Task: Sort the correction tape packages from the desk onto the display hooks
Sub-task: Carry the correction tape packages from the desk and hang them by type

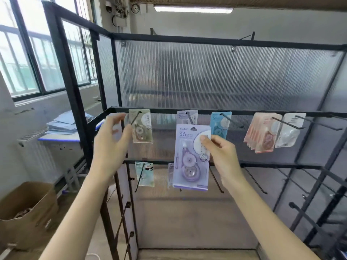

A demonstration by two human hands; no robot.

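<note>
Right hand (pixel 223 156) raised before black display rack (pixel 206 111), fingers (pixel 205 140) pinching purple correction tape package (pixel 191 156) at its right edge, package upright, overlapping matching purple package on hook (pixel 187 117) behind. Left hand (pixel 110 145) lifted, fingers loosely spread, grasping nothing, just beside clear package on leftmost hook (pixel 141 125). Further right on upper rail: blue package (pixel 220 124), stack of pink packages (pixel 262 134), white package (pixel 289 131). Lower rail: pale green package (pixel 144 174). Cardboard box (pixel 28 209) on floor at left.
</note>
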